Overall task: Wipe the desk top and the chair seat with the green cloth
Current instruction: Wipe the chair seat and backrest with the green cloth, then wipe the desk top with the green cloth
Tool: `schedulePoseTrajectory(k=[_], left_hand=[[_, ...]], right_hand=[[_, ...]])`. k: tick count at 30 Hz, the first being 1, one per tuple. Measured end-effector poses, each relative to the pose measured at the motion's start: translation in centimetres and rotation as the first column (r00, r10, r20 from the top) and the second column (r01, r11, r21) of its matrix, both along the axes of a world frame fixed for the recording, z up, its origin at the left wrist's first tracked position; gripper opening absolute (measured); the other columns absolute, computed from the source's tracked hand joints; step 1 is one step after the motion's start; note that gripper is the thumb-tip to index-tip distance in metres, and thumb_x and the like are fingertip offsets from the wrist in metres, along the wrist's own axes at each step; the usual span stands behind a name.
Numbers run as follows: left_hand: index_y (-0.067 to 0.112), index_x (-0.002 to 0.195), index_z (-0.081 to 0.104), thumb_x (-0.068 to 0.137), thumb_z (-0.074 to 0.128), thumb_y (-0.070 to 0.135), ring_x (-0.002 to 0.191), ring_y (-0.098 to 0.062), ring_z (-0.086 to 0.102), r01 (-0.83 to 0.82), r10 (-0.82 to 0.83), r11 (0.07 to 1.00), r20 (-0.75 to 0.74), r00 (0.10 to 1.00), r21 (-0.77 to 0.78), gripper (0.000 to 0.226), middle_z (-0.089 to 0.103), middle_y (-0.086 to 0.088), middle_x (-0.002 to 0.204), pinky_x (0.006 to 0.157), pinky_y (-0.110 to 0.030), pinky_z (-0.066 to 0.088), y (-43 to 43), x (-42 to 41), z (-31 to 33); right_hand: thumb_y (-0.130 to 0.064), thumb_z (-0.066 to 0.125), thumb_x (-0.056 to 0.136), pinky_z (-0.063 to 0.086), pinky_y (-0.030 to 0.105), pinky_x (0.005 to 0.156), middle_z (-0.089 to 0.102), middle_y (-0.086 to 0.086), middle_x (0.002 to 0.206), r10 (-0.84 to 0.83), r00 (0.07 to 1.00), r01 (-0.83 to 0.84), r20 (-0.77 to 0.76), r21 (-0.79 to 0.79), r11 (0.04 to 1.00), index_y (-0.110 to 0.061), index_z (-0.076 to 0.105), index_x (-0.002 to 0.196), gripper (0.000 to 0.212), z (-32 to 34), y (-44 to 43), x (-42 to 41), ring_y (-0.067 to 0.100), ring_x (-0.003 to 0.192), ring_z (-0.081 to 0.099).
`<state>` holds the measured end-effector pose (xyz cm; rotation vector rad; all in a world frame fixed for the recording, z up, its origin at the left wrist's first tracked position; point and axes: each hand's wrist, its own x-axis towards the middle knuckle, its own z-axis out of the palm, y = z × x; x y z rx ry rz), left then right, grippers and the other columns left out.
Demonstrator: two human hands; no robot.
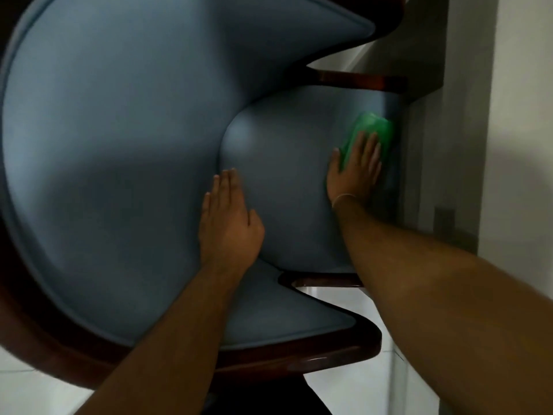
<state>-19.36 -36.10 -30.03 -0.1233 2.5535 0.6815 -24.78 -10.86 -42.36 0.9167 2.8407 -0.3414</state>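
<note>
A blue padded chair seat (287,181) fills the middle of the view, framed by dark polished wood. A green cloth (372,130) lies on the seat toward two o'clock, near its far right edge. The right hand (354,172) rests flat on the cloth, fingers spread. The left hand (227,220) lies flat, palm down, at the seat's edge toward eight o'clock, well apart from the cloth.

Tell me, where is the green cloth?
The green cloth lies on the blue chair seat, near its far right edge, pressed flat under the right hand.
</note>
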Motion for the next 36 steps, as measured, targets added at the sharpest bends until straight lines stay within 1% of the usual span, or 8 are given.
schedulePoseTrajectory(k=[4, 9, 15, 18, 21, 24, 29, 36], left_hand=[[0.003, 0.170, 0.009, 0.102, 0.047, 0.012, 0.168, -0.026, 0.006, -0.018, 0.018, 1.000, 0.013, 1.000, 0.023, 0.078, 0.011, -0.013, 0.181, 0.136, -0.042, 0.003, 0.0, -0.1, -0.1], [0.003, 0.170, 0.007, 0.103, 0.047, 0.014, 0.168, -0.024, 0.006, -0.022, 0.023, 1.000, 0.052, 0.998, -0.020, 0.079, 0.009, -0.013, 0.181, 0.135, -0.040, 0.001, -0.3, 0.5, -0.2], [0.004, 0.170, 0.003, 0.106, 0.042, 0.021, 0.169, -0.023, 0.002, 0.126, -0.121, 0.991, 0.095, 0.988, -0.049, 0.077, 0.002, -0.012, 0.181, 0.135, -0.036, -0.004, -1.2, 0.9, 2.6], [-0.011, 0.153, 0.046, 0.088, 0.049, 0.017, 0.150, -0.042, 0.050, 0.192, -0.192, 0.981, -0.002, 0.981, -0.030, 0.071, 0.047, -0.028, 0.161, 0.128, -0.032, 0.007, -1.6, 1.3, 5.7], [-0.009, 0.134, 0.069, 0.073, 0.051, 0.024, 0.125, -0.041, 0.072, 0.309, -0.303, 0.947, 0.080, 0.950, -0.082, 0.072, 0.071, -0.024, 0.137, 0.121, -0.027, 0.008, -1.5, 0.6, 9.2], [-0.002, 0.152, 0.054, 0.076, 0.061, 0.024, 0.147, -0.036, 0.055, 0.355, -0.359, 0.933, -0.068, 0.931, -0.064, 0.081, 0.055, -0.019, 0.158, 0.123, -0.026, -0.002, -0.1, -0.6, 13.9], [0.015, 0.169, -0.012, 0.102, 0.021, 0.037, 0.166, -0.019, -0.015, 0.389, -0.403, 0.915, -0.273, 0.874, -0.106, 0.078, -0.015, -0.004, 0.179, 0.133, -0.032, -0.015, 4.2, -4.0, 21.4], [0.014, 0.168, -0.016, 0.111, 0.019, 0.039, 0.165, -0.020, -0.022, 0.431, -0.497, 0.868, -0.445, 0.745, -0.246, 0.072, -0.023, -0.005, 0.177, 0.135, -0.039, -0.010, 13.7, -2.4, 32.5]], right_hand=[[-0.042, 0.041, 0.106, 0.012, 0.046, 0.131, 0.015, 0.010, 0.174, -0.188, 0.982, 0.189, 0.013, -0.040, 0.981, -0.018, 0.020, 0.165, 0.067, 0.7, -0.2, 4.7, 0.031, 0.162, 0.012], [0.001, 0.054, 0.093, 0.006, 0.045, 0.131, 0.014, 0.020, 0.172, -0.262, 0.965, 0.260, 0.023, -0.224, 0.939, -0.008, 0.025, 0.162, 0.075, 2.1, -1.3, 8.8, 0.038, 0.161, 0.009], [0.012, 0.048, 0.094, 0.036, 0.030, 0.116, 0.039, 0.015, 0.164, -0.375, 0.877, 0.479, 0.300, -0.490, 0.728, -0.015, 0.032, 0.161, 0.074, 8.5, -4.6, 9.4, 0.037, 0.146, 0.044], [0.029, 0.033, 0.089, 0.045, 0.016, 0.098, 0.040, 0.009, 0.164, -0.245, 0.933, 0.360, 0.264, -0.650, 0.670, -0.012, 0.032, 0.161, 0.083, 13.7, -6.6, 8.5, 0.028, 0.145, 0.045], [0.030, 0.031, 0.090, 0.027, 0.014, 0.122, 0.023, 0.005, 0.171, -0.112, 0.991, 0.131, 0.071, -0.644, 0.754, -0.012, 0.027, 0.162, 0.084, 18.6, -7.4, 6.9, 0.019, 0.157, 0.027], [0.013, 0.038, 0.099, 0.008, 0.018, 0.126, 0.002, -0.001, 0.174, 0.021, 0.999, -0.035, -0.031, -0.531, 0.847, -0.018, 0.014, 0.165, 0.077, 23.2, -6.0, 5.2, 0.016, 0.161, 0.011], [-0.003, 0.044, 0.103, -0.005, 0.026, 0.126, -0.007, 0.008, 0.175, 0.170, 0.970, -0.224, -0.175, -0.358, 0.906, -0.014, -0.003, 0.164, 0.078, 31.6, -3.2, 2.0, 0.022, 0.163, -0.003], [0.000, 0.049, 0.101, 0.013, 0.036, 0.133, 0.000, 0.008, 0.175, 0.151, 0.916, -0.241, -0.371, -0.208, 0.948, -0.016, 0.004, 0.165, 0.080, 42.9, 3.2, 4.4, 0.023, 0.162, -0.001]])
